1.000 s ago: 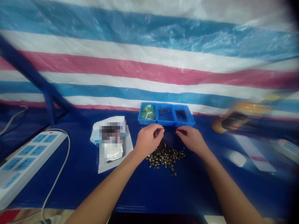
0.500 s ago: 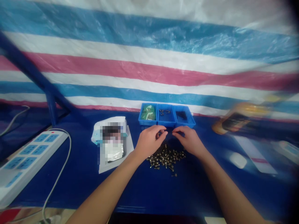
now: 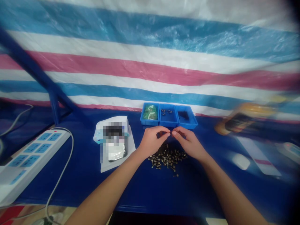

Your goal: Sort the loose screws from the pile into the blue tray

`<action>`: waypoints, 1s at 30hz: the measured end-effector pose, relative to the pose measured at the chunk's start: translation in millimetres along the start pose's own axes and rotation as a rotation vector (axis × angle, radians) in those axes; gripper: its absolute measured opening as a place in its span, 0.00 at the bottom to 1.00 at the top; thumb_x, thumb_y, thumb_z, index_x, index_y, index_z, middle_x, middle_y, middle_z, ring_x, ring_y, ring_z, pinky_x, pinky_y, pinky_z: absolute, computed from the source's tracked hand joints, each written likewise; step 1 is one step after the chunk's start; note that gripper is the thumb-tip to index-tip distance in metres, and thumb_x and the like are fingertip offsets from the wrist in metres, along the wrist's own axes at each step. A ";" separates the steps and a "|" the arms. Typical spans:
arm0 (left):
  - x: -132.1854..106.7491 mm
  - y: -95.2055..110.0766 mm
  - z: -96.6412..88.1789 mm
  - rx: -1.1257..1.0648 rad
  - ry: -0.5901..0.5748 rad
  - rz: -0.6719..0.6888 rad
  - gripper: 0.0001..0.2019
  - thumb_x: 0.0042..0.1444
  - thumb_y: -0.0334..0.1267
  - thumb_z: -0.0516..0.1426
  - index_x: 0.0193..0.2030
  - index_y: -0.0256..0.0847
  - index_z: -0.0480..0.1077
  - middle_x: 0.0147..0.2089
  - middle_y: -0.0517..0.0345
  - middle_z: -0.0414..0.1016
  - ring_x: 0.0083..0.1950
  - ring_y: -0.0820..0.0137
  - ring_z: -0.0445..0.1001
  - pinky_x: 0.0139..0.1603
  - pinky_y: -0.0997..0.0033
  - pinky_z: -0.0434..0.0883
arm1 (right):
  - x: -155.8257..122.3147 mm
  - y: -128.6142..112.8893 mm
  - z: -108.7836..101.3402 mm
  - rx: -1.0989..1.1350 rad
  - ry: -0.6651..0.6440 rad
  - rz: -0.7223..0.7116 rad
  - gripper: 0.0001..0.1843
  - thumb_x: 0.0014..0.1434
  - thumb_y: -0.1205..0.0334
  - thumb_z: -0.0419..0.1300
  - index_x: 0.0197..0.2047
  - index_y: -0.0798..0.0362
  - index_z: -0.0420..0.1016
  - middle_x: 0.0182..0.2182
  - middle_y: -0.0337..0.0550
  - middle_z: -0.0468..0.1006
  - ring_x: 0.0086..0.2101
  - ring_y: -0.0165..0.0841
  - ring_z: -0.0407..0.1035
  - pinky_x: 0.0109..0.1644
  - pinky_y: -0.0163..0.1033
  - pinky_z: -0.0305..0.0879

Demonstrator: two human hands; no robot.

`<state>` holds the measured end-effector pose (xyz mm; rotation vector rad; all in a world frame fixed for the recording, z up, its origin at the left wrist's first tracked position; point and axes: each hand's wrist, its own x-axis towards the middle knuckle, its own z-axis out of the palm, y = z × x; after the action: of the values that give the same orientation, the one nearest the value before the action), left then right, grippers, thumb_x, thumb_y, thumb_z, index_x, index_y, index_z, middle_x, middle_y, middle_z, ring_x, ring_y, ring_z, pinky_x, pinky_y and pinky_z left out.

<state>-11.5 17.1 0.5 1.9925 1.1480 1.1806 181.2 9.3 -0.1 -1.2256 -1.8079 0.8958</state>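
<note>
My left hand (image 3: 154, 140) and my right hand (image 3: 187, 140) meet fingertip to fingertip above a pile of small brass-coloured screws (image 3: 167, 157). Thumb and forefinger of each hand are pinched together; whatever sits between them is too small to make out. Just beyond the fingers stand three joined blue bins. The left bin (image 3: 142, 120) holds a green-tinted plastic bag of small parts (image 3: 150, 112). A few screws (image 3: 167, 111) lie in the middle bin (image 3: 168, 120). Dark small pieces (image 3: 184, 115) are in the right bin (image 3: 193, 122).
To the left are a white power strip (image 3: 35, 156) with a cable (image 3: 61, 175), and a packet (image 3: 98, 132) on white paper (image 3: 130, 153). A blurred bottle (image 3: 243, 117), a white rounded object (image 3: 242, 161) and a pale strip (image 3: 260, 156) lie right. Striped sheeting (image 3: 140, 67) hangs behind.
My hands have come together, the gap between their fingertips closing to near contact. The whole view has shifted slightly; the pile and bins look the same.
</note>
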 end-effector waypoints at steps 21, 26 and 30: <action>-2.4 -1.6 2.9 0.018 0.040 -0.081 0.07 0.61 0.38 0.57 0.39 0.43 0.77 0.33 0.61 0.78 0.31 0.73 0.72 0.32 0.74 0.66 | 13.2 33.2 -33.2 0.083 0.293 0.311 0.24 0.55 0.44 0.64 0.47 0.52 0.73 0.26 0.38 0.74 0.24 0.30 0.64 0.29 0.36 0.58; -1.3 -2.5 1.7 0.039 0.035 -0.079 0.07 0.61 0.37 0.57 0.39 0.43 0.77 0.35 0.61 0.79 0.31 0.74 0.72 0.34 0.73 0.67 | -1.3 22.1 -64.4 -0.201 -0.273 0.201 0.17 0.57 0.46 0.62 0.40 0.51 0.79 0.31 0.40 0.76 0.31 0.33 0.68 0.35 0.37 0.62; -1.6 -3.3 2.4 0.045 0.025 -0.071 0.07 0.62 0.36 0.56 0.39 0.43 0.76 0.35 0.60 0.79 0.31 0.73 0.72 0.34 0.73 0.67 | -11.8 18.3 -74.3 -0.261 -0.540 0.301 0.22 0.54 0.46 0.65 0.47 0.51 0.78 0.22 0.35 0.70 0.24 0.30 0.62 0.26 0.34 0.53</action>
<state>-11.2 17.2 -3.9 1.9577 1.2578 1.1566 256.7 13.3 16.2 -1.5570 -2.2534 1.2851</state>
